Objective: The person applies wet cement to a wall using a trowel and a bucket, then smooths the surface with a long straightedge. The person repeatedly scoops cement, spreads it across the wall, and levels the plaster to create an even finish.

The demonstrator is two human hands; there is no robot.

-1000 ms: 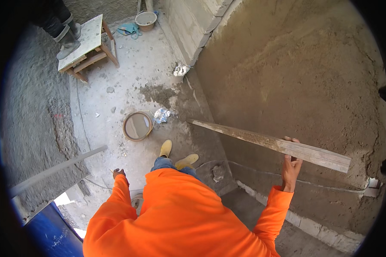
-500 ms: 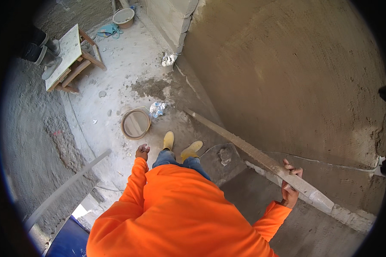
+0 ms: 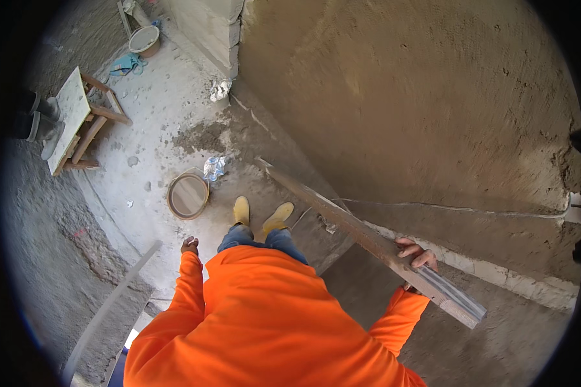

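Observation:
A long plasterer's straightedge [image 3: 361, 238], mortar-smeared with a metallic near end, slants from the floor's middle to the lower right. My right hand [image 3: 418, 255] is closed round it near that end, fingers over the top edge. My left hand [image 3: 190, 244] hangs by my side with nothing visible in it; its fingers look loosely curled and apart. Beyond this hand stands a round bucket [image 3: 188, 195] of grey liquid, beside a crumpled silvery wrapper [image 3: 214, 168]. Wet brown plaster coats the wall [image 3: 419, 109] to my right.
A low wooden bench [image 3: 71, 119] stands at the far left, with a person's boots [image 3: 50, 119] on it. Another bucket [image 3: 144, 40] and a turquoise cloth [image 3: 128, 64] lie farther back. A pale bar [image 3: 113, 303] leans at lower left. Along the right wall's foot runs a ledge [image 3: 497, 274].
The straightedge's near end has come away from the wall ledge toward me, and the bar has turned to show its metallic side. My right hand moved with it. The view has shifted slightly.

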